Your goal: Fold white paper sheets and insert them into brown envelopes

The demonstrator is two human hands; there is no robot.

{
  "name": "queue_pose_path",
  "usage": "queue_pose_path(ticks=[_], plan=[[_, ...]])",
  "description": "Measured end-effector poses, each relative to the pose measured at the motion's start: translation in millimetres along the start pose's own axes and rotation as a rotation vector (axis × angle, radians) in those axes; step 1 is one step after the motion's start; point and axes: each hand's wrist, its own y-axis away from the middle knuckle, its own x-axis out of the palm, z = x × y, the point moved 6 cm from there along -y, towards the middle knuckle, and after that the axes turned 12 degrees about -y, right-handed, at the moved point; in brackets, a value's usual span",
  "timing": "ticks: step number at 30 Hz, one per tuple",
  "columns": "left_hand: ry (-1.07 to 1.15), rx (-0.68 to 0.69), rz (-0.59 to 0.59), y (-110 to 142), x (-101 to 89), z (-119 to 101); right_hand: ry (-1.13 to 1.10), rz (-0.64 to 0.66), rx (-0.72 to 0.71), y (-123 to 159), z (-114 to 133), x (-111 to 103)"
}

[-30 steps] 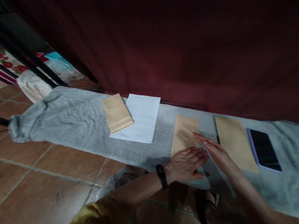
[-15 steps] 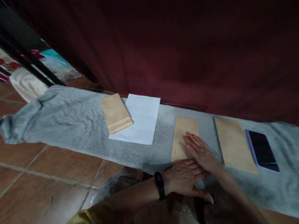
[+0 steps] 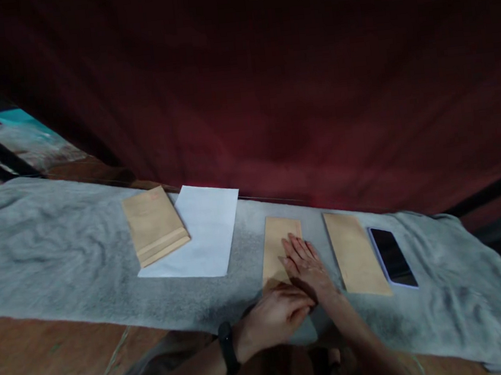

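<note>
A brown paper envelope (image 3: 272, 254) lies flat on the grey cloth (image 3: 81, 241) in front of me. My right hand (image 3: 306, 268) rests on its right side, palm down with fingers stretched out. At the envelope's near end is my left hand (image 3: 277, 316), which wears a black wristband (image 3: 228, 348). The left fingers are bent and close together beside the right wrist; whatever may be under them is hidden. The envelope's near edge is covered by this hand.
To the left, a stack of brown envelopes (image 3: 153, 221) overlaps a white sheet of paper (image 3: 213, 233). On the right lie another brown envelope (image 3: 356, 254) and a phone (image 3: 393, 258). A dark red curtain (image 3: 240, 93) hangs behind; tiled floor (image 3: 49, 358) shows in front.
My left hand has gone from flat, spread fingers to bent ones at the envelope's near end. My right hand stays flat on the envelope. The view has turned to the right.
</note>
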Motion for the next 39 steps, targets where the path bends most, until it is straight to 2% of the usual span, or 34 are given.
queue_pose_path(ticks=[2, 4, 10, 16, 23, 29, 32, 39], plan=[[-0.092, -0.104, -0.072, 1.4, -6.9, 9.7, -0.008, 0.003, -0.002, -2.6, -2.5, 2.0], [-0.196, -0.131, -0.102, 4.0, -9.0, 14.2, -0.021, -0.005, -0.005, -5.2, -4.7, 2.8], [-0.406, -0.122, -0.106, 11.9, 11.0, 18.2, -0.03, -0.099, 0.03, -14.5, -9.2, 0.5], [-0.469, -0.154, -0.106, 14.7, 25.5, 22.2, -0.028, -0.114, 0.125, -21.7, -11.9, 0.6], [-0.536, -0.225, -0.17, 17.8, 22.2, 34.2, -0.043, -0.134, 0.176, -20.9, -12.2, -3.1], [-0.659, -0.198, -0.251, 14.0, 19.7, 48.0, -0.05, -0.124, 0.169, -10.7, -4.8, -2.4], [-0.696, -0.207, -0.247, 8.6, 20.6, 53.9, -0.056, -0.125, 0.141, -3.9, -0.5, -3.2], [-0.697, -0.325, -0.15, -13.8, 15.9, 80.4, -0.104, -0.123, 0.068, 16.3, 11.6, -5.5]])
